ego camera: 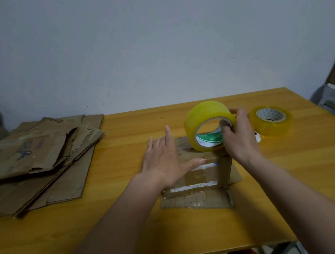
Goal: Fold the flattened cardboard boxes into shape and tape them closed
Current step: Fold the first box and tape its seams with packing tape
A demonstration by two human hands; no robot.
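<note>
While the left hand [167,162] lies spread flat on the cardboard box [201,172] at table [304,170] centre, right hand [238,134] pinching upright tape roll [208,128] on box top, second tape roll [271,120] at 3 o'clock, flattened boxes [32,164] at 9 o'clock.

Person, head view: two bare forearms, no sleeves visible up to the lower frame edge. Left hand [163,161] and right hand [238,134]: no gloves, rings, watch or wristband seen. Fingernails short and unpainted where they show. Below the table's near edge, dark reddish-brown rounded shapes, possibly clothed knees; too dim to tell.
</note>
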